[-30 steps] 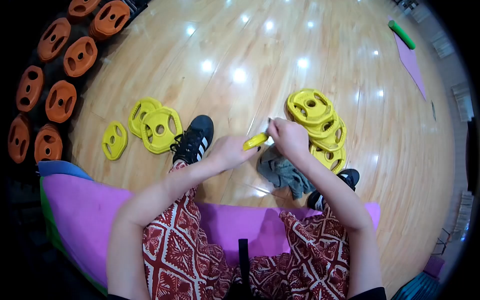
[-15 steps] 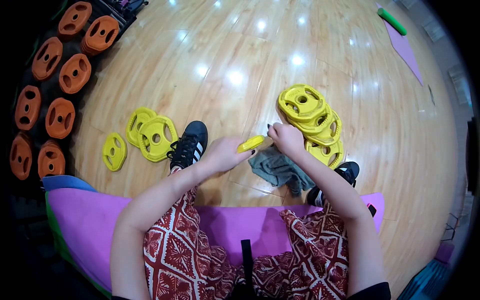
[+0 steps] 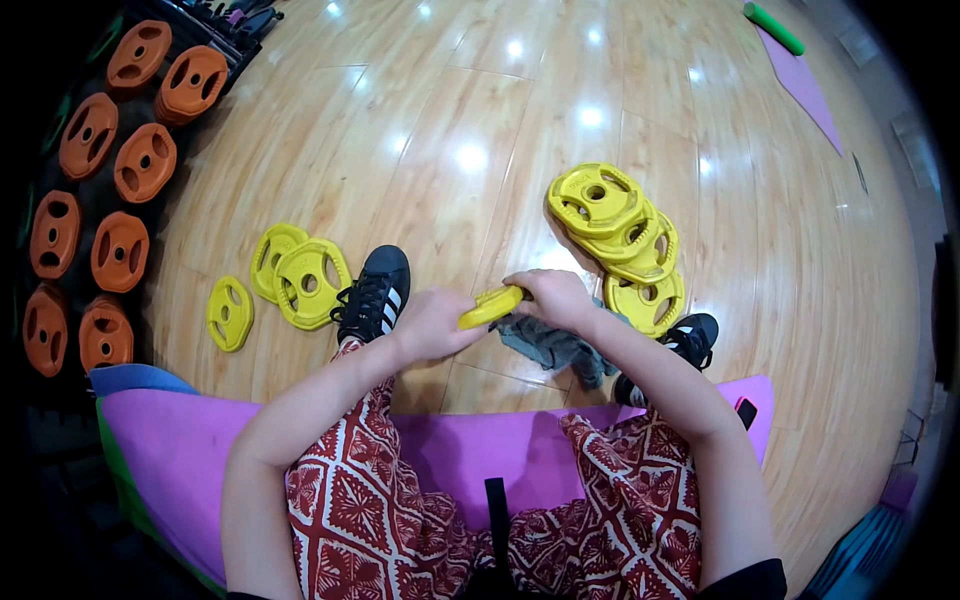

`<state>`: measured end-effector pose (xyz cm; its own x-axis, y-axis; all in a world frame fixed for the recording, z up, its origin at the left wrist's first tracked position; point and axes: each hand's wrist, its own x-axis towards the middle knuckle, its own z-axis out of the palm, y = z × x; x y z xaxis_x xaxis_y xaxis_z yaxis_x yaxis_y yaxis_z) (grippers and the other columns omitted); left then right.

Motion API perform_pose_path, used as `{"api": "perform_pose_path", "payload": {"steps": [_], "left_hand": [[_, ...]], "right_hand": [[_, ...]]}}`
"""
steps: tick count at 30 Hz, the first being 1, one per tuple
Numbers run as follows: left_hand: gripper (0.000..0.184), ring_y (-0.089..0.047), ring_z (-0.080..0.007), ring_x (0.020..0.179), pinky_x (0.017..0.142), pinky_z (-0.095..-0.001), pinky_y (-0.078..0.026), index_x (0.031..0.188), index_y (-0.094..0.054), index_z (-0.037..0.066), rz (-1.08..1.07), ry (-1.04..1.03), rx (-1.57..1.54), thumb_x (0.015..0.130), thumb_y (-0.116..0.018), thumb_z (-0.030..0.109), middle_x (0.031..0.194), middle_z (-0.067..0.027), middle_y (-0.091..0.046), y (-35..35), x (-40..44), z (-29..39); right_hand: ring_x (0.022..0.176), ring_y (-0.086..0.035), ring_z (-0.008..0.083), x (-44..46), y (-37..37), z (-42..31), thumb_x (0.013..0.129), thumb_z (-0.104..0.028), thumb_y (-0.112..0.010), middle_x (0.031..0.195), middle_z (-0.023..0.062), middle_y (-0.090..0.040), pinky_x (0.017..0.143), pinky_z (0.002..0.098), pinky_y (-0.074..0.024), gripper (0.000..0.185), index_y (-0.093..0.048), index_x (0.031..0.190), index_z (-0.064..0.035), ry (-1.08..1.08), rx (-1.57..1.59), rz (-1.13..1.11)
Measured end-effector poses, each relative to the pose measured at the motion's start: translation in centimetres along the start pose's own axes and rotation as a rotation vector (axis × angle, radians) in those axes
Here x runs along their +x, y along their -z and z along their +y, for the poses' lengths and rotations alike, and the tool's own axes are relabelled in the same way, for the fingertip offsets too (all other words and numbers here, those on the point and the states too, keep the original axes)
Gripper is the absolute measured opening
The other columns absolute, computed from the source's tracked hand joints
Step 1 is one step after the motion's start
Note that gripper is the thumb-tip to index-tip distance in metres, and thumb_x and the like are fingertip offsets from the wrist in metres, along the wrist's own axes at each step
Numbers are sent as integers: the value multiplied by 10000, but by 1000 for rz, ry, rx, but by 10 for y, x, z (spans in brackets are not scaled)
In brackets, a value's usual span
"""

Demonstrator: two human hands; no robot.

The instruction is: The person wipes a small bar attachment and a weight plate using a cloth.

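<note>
A small yellow weight plate (image 3: 488, 308) is held up between my hands, seen nearly edge-on. My left hand (image 3: 437, 325) is closed around its left side. My right hand (image 3: 552, 297) curls its fingers over the plate's right end, thumb tucked underneath. Just below and behind that hand is a crumpled grey-green cloth (image 3: 560, 352); whether the hand also touches it I cannot tell. To the right, several yellow plates (image 3: 597, 200) lie in an overlapping pile on the floor. On the left, three more yellow plates (image 3: 311, 284) lie by my shoe (image 3: 374, 295).
Orange weight plates (image 3: 120, 250) hang in rows on a dark rack at the left. I sit over a pink mat (image 3: 470, 440), with a phone (image 3: 746, 412) at its right end. A green roller (image 3: 773, 28) and another pink mat (image 3: 800, 85) lie far right on the wooden floor (image 3: 430, 180).
My right hand has moved left and closed on the plate's right end. The plate has shifted slightly left and down with my left hand. The camera view has tilted slightly.
</note>
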<state>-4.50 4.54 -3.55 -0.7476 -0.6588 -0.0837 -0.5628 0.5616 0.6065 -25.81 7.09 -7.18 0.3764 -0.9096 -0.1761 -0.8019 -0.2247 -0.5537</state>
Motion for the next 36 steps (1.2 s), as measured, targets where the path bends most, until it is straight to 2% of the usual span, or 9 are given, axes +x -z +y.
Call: {"api": "perform_pose_path", "payload": {"steps": [2, 5, 9, 12, 17, 22, 28, 31, 36], "left_hand": [[302, -524, -328, 579, 509, -400, -395, 619, -541, 49, 25, -99, 78, 664, -595, 343, 587, -158, -522, 1, -3, 4], [297, -522, -324, 571, 505, -390, -396, 621, -542, 47, -2, -18, -26, 656, -606, 334, 581, -159, -516, 4, -6, 0], [295, -527, -318, 569, 510, -377, -405, 647, -557, 45, 32, 39, -59, 659, -602, 337, 588, -156, -525, 4, -4, -6], [298, -543, -314, 582, 523, -367, -417, 686, -579, 44, -98, 125, -170, 660, -597, 341, 613, -155, -549, 0, -1, -1], [313, -566, -322, 628, 565, -377, -443, 748, -589, 43, -128, 274, -72, 681, -578, 348, 655, -155, -578, 1, 2, 6], [343, -566, -346, 653, 598, -415, -446, 784, -584, 39, -54, 274, -44, 704, -555, 371, 675, -182, -580, -4, 6, 1], [323, -554, -359, 662, 594, -426, -436, 788, -570, 39, -24, 181, -22, 711, -556, 353, 686, -189, -572, -8, 3, 2], [317, -549, -362, 663, 594, -429, -433, 793, -563, 40, 41, 189, -50, 721, -546, 348, 686, -188, -568, -7, 11, 3], [302, -552, -356, 667, 602, -435, -428, 761, -562, 41, 15, 245, -43, 740, -517, 338, 700, -183, -573, -2, 15, 6]], "right_hand": [[746, -587, 260, -2, 2, 1, 679, -297, -616, 813, 81, -605, 620, 362, -460, 325, -574, 951, -126, 112, -141, 16], [725, -587, 254, -10, 18, -7, 672, -263, -609, 801, 83, -602, 608, 361, -463, 277, -589, 908, -120, 73, -129, 55], [705, -581, 255, -9, 44, -11, 669, -254, -615, 805, 88, -597, 621, 343, -461, 317, -586, 953, -116, 79, -162, 88], [710, -578, 255, -7, 50, -15, 663, -250, -612, 804, 98, -592, 622, 344, -458, 342, -573, 976, -117, 81, -164, 106], [741, -570, 295, -9, 68, -55, 689, -199, -551, 765, 139, -569, 626, 383, -451, 362, -470, 1026, -95, 42, 303, 53], [612, -569, 301, 6, 47, -79, 773, -191, -501, 689, 124, -571, 514, 378, -444, 230, -451, 968, -79, 210, 216, 211], [452, -534, 267, 25, 27, -60, 770, -151, -513, 506, 101, -520, 393, 362, -405, 187, -467, 946, -104, 140, -136, 498], [451, -533, 268, 37, 32, -52, 773, -157, -507, 502, 100, -515, 396, 371, -401, 187, -466, 948, -107, 98, -128, 578], [474, -533, 291, 45, 39, -37, 782, -174, -488, 505, 105, -511, 445, 400, -413, 187, -460, 958, -118, -107, -64, 435]]}}
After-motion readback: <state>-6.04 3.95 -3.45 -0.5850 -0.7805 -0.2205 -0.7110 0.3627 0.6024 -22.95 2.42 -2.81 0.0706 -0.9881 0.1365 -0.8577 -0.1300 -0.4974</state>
